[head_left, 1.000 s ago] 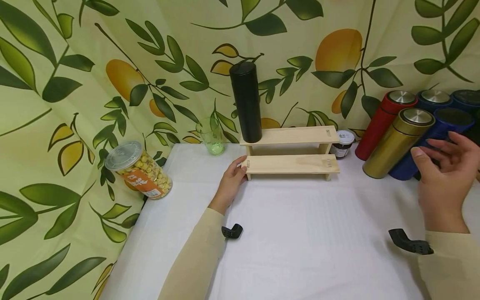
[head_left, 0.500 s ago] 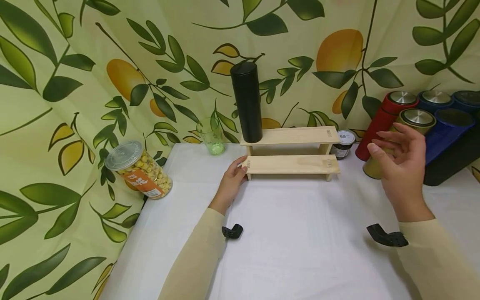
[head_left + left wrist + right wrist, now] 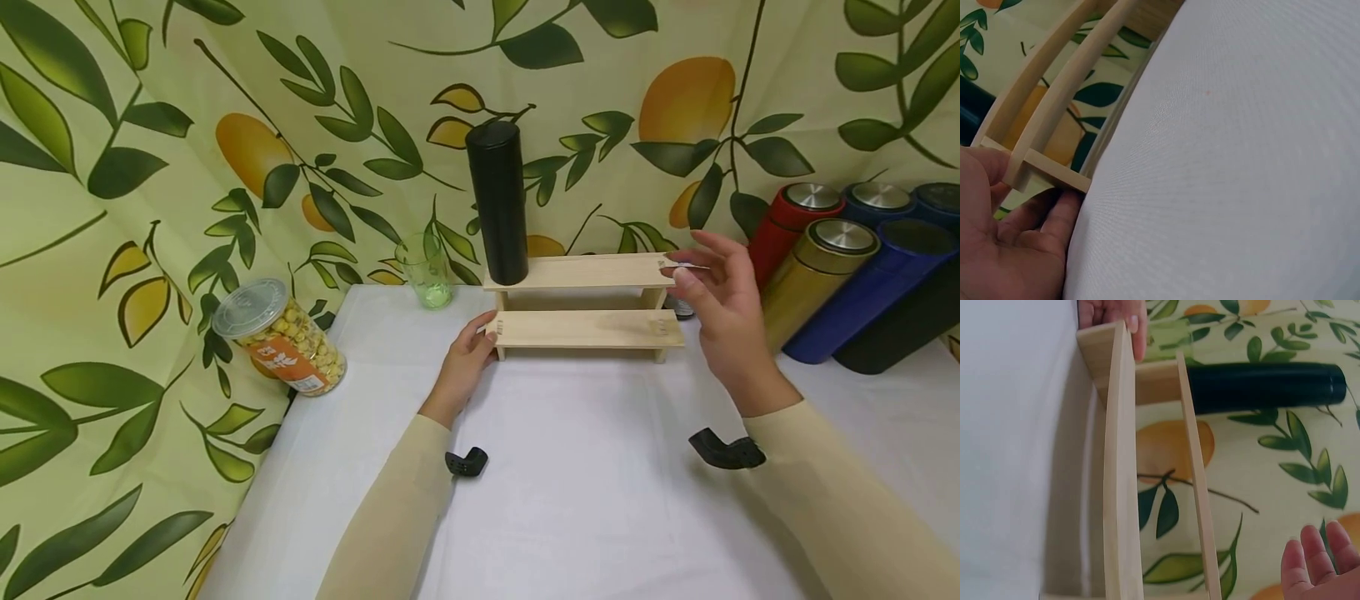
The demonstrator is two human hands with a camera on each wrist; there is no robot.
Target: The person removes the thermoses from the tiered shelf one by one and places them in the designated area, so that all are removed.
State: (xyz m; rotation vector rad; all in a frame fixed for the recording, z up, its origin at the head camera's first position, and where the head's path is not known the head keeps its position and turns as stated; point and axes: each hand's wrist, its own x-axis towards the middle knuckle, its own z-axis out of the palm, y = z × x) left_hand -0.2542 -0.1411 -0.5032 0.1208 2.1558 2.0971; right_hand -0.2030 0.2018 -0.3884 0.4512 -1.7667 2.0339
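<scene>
My left hand (image 3: 467, 357) rests on the counter (image 3: 585, 467) with its fingers touching the left end of the wooden rack (image 3: 585, 327), thumb at the lower shelf's corner. My right hand (image 3: 716, 304) hovers at the rack's right end, grip apart, fingers spread and holding nothing, just beside the upper shelf. The rack's long axis runs left to right between both hands. A black flask (image 3: 498, 202) stands upright on the upper shelf's left end, nearer my left hand.
</scene>
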